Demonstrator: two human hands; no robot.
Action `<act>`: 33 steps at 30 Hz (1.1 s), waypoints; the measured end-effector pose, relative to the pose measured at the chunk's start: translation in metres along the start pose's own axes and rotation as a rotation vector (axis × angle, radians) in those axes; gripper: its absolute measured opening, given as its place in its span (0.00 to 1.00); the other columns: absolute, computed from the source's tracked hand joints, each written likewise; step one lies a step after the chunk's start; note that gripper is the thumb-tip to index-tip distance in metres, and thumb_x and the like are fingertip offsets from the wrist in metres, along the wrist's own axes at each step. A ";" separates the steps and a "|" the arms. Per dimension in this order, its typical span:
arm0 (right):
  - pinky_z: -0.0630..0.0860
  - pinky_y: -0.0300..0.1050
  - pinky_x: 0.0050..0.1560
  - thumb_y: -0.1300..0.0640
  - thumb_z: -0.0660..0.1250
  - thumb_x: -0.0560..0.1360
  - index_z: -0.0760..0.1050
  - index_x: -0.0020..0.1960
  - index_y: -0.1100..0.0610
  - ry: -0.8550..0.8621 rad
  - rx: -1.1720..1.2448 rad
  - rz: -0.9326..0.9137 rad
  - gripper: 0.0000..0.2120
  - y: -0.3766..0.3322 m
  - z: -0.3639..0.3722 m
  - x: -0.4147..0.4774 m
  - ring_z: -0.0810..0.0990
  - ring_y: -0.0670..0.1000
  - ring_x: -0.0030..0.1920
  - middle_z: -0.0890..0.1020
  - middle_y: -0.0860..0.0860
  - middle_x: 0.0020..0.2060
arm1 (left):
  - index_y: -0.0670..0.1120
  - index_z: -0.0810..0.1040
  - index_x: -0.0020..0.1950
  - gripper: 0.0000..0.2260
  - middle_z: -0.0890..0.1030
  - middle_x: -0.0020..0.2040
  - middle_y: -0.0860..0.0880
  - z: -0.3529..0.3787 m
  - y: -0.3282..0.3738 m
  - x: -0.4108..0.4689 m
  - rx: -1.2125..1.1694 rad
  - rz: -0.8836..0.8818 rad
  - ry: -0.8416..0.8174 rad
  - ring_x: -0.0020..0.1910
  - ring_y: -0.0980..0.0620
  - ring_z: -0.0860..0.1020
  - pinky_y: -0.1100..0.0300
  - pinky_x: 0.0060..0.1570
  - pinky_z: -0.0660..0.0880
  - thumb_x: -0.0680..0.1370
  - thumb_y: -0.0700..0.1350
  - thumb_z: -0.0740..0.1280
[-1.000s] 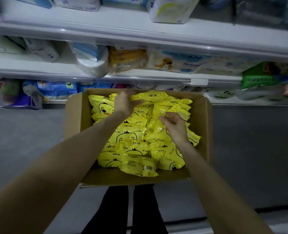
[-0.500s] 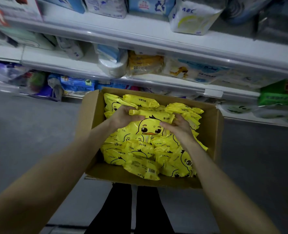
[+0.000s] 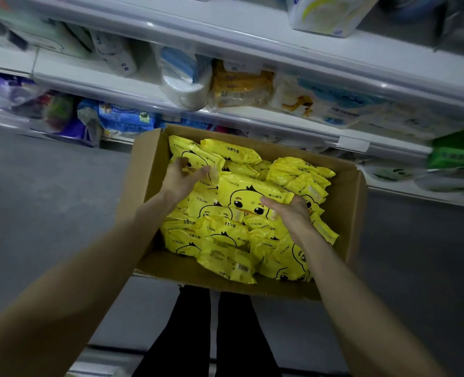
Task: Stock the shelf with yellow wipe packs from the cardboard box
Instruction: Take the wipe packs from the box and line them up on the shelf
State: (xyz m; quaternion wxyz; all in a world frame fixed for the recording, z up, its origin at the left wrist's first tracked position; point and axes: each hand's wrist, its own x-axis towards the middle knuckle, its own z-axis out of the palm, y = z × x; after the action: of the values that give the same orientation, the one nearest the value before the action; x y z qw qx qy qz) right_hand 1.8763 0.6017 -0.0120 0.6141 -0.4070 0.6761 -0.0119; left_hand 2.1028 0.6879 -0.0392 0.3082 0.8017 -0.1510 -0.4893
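Note:
An open cardboard box (image 3: 353, 213) sits on the floor below the shelves, filled with several yellow wipe packs (image 3: 225, 235) printed with a duck. One pack (image 3: 248, 195) lies face up on top of the pile. My right hand (image 3: 289, 212) grips its right end, thumb on the front. My left hand (image 3: 182, 178) hovers over the packs at the box's back left, fingers loosely spread and blurred, holding nothing. On the middle shelf (image 3: 111, 89), just above the box, there is a stack of yellowish packs (image 3: 240, 85).
White shelves carry tissue rolls (image 3: 187, 88), white-and-blue packs (image 3: 323, 102) and a green pack (image 3: 456, 151) at the right. Blue and purple bags (image 3: 122, 118) fill the bottom shelf at the left. Grey floor lies on both sides of the box; my legs (image 3: 198, 336) stand behind it.
Both hands held the duck-face pack half a second ago. My left hand has since let go and moved left and back; my right hand keeps hold of the pack.

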 end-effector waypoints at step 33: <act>0.73 0.50 0.59 0.46 0.78 0.63 0.67 0.68 0.61 0.112 0.053 -0.172 0.40 -0.021 -0.043 -0.034 0.76 0.54 0.59 0.76 0.55 0.62 | 0.50 0.76 0.60 0.23 0.78 0.53 0.52 -0.024 0.056 -0.012 0.161 0.210 -0.091 0.55 0.52 0.76 0.72 0.50 0.72 0.67 0.48 0.76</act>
State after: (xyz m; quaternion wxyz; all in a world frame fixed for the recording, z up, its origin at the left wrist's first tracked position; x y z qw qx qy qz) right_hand 1.8485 0.5859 0.0372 0.5826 -0.4457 0.6715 -0.1050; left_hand 2.1214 0.6596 0.0129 0.2851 0.7807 -0.2868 -0.4765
